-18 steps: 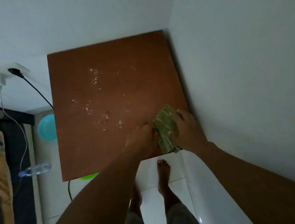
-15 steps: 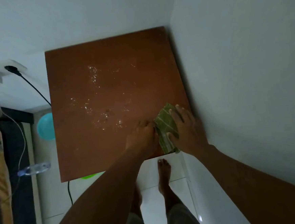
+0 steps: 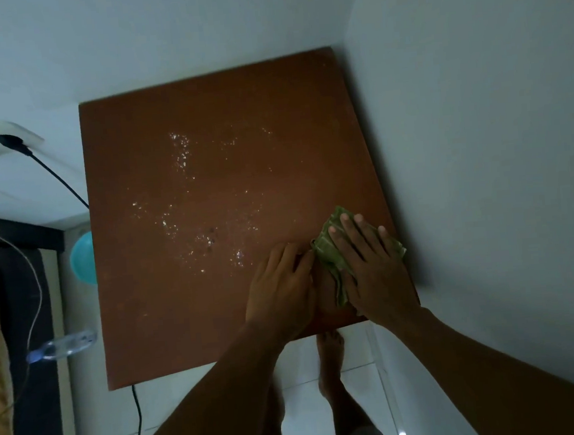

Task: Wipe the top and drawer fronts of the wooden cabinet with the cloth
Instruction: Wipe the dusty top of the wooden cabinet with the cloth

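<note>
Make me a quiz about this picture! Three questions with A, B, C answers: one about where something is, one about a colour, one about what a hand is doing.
1. Where is the cloth lying?
A. At the near right corner of the cabinet top.
B. On the floor.
C. At the far left corner.
2. What colour is the cloth?
A. Red.
B. Green.
C. White.
3. How is the right hand?
A. Flat on the cloth, fingers straight.
B. A fist in the air.
C. Holding a cup.
Answers: 1 A, it sits by the near edge beside the wall. 2 B, green shows round the fingers. 3 A, straight fingers press it down.
</note>
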Motion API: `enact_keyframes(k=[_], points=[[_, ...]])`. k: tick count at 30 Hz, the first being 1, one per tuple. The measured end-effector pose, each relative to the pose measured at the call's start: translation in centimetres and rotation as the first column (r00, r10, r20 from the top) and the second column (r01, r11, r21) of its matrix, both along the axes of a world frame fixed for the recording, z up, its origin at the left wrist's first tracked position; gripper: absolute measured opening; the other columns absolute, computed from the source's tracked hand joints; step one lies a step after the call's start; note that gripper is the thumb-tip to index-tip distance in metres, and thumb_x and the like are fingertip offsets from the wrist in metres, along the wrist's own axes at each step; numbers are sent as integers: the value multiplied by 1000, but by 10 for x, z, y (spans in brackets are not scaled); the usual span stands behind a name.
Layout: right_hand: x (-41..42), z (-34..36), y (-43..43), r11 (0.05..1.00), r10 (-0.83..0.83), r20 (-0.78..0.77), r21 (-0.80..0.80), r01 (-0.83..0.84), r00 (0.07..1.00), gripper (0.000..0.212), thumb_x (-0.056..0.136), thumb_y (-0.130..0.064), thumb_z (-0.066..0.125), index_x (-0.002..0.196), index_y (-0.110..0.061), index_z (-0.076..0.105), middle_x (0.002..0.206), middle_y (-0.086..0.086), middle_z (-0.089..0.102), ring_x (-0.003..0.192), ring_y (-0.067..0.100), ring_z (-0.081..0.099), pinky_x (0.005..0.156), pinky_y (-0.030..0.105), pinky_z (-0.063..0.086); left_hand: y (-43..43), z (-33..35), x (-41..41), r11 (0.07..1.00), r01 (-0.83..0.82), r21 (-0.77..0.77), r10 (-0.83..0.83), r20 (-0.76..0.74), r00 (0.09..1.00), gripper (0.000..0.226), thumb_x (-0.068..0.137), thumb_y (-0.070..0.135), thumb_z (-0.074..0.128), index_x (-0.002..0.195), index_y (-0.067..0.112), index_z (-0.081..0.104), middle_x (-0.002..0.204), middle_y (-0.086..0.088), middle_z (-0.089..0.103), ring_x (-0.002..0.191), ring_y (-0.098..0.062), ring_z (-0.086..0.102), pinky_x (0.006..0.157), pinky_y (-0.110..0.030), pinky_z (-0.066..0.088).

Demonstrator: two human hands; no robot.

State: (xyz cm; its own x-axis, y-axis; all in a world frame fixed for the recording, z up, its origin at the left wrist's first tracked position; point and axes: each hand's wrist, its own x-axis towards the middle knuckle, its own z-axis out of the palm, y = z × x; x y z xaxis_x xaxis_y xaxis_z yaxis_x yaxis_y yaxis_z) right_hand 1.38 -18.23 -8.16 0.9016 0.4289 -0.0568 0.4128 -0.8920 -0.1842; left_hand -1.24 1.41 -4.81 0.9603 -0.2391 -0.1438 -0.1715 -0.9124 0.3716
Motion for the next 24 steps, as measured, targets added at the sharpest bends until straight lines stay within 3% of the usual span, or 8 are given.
enact_keyframes(k=[8, 16, 24], points=[[68, 5, 8, 967, -43, 71, 253, 24, 997, 53, 100, -24, 32, 152, -13, 38, 159, 6, 35, 151, 24, 26, 121, 49, 26, 6, -5, 60, 995, 19, 101, -18, -3, 1000, 54, 92, 34, 40, 138, 11, 57, 138, -10, 57, 129, -32, 51, 104, -45, 45], [187, 18, 30, 968, -31, 63, 249, 14, 998, 57, 99, -32, 24, 152, -16, 39, 160, 3, 35, 150, 24, 28, 121, 47, 25, 22, -2, 126, 989, 25, 148, -28, 14, 1000, 51, 95, 33, 45, 140, 13, 56, 144, -8, 54, 135, -30, 47, 109, -43, 40], [294, 24, 65, 994, 35, -18, 103, -33, 999, 69, 92, -46, 11, 156, -26, 27, 165, -1, 22, 153, 24, 18, 120, 49, 18, 37, -6, 163, 986, 59, 158, -68, 52, 996, 49, 91, 33, 40, 127, 13, 67, 130, -7, 62, 117, -30, 59, 94, -40, 50]])
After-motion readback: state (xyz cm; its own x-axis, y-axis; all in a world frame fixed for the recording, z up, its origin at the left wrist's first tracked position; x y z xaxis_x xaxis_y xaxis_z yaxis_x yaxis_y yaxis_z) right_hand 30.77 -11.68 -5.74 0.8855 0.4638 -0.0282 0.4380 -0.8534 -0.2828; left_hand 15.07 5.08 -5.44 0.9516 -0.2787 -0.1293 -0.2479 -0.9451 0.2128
